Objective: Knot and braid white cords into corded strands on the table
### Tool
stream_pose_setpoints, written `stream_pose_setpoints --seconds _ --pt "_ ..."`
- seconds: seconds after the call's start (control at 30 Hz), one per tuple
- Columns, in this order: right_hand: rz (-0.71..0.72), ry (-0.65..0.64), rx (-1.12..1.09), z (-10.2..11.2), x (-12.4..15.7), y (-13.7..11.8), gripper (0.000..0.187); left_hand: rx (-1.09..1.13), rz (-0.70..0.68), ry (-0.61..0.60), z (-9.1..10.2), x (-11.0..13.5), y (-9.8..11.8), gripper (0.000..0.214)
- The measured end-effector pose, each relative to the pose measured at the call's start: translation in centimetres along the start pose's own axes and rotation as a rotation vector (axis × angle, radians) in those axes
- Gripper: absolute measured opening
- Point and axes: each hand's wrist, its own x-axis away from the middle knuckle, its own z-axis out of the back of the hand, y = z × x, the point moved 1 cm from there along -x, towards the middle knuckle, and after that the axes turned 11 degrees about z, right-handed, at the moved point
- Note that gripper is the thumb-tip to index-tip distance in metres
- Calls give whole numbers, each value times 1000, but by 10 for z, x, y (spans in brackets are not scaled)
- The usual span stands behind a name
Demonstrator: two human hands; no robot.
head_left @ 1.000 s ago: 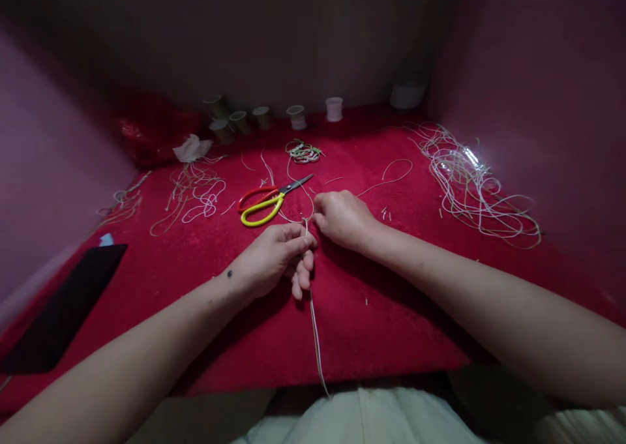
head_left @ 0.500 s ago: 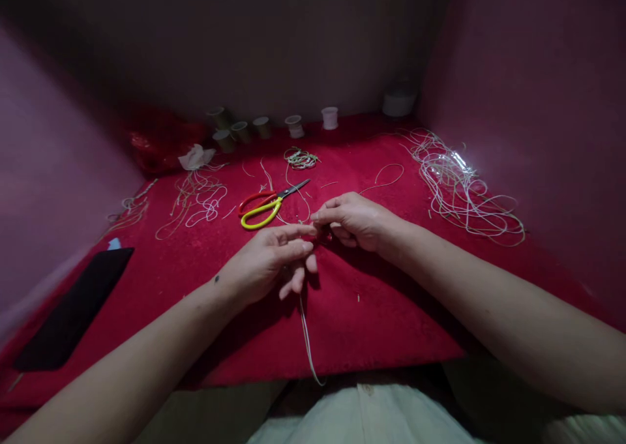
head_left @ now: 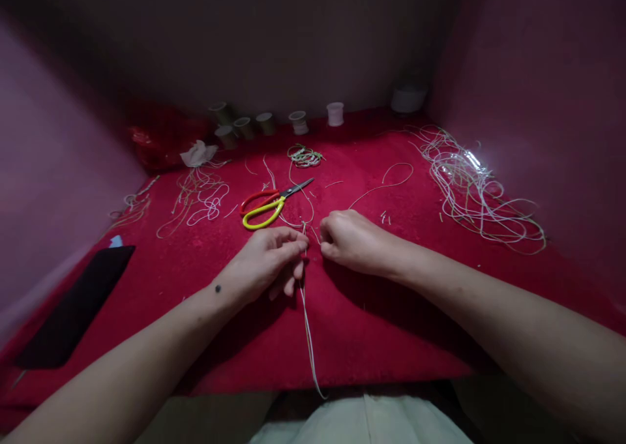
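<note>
Pale thin cords (head_left: 308,333) run down the middle of the red cloth to its front edge. My left hand (head_left: 274,258) pinches them between thumb and forefinger, just below a small knot (head_left: 304,224); its other fingers curl underneath. To the right, my right hand (head_left: 349,238) is closed, with a thin cord end (head_left: 315,234) leading into its fingers. Another cord (head_left: 372,188) emerges behind that hand and ends in a loop. Beyond my left hand lie scissors (head_left: 264,213) with one red and one yellow handle, a cord crossing their blades.
Several thread spools (head_left: 298,122) line the back wall. A braided green-and-white bundle (head_left: 306,156) lies before them. Tangled cords (head_left: 479,190) lie at right, more cords (head_left: 208,199) at left. A black flat item (head_left: 78,307) rests near the left edge, a red plastic bag (head_left: 163,141) behind.
My hands have moved apart: the right one drew back to the right and closed around a cord end. My left hand shifted slightly left, and the knot now shows between them.
</note>
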Motion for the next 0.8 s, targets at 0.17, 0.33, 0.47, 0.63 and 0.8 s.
stream_pose_setpoints --seconds 0.17,0.33,0.47,0.63,0.8 --pt "-236 -21 -549 -1 -4 11 6 6 68 -85 -1 -5 -5 12" --pt "-318 -52 -1029 -4 -4 17 11 158 73 -178 0 -3 -9 15" --pt "-337 110 -1165 -5 -3 13 7 410 79 -375 -5 0 -9 28" --pt "-403 181 -1269 -9 -1 1 8 560 120 -568 -14 1 -8 24" --pt "-476 199 -1374 -6 -2 2 10 271 266 -506 -3 11 -4 20"
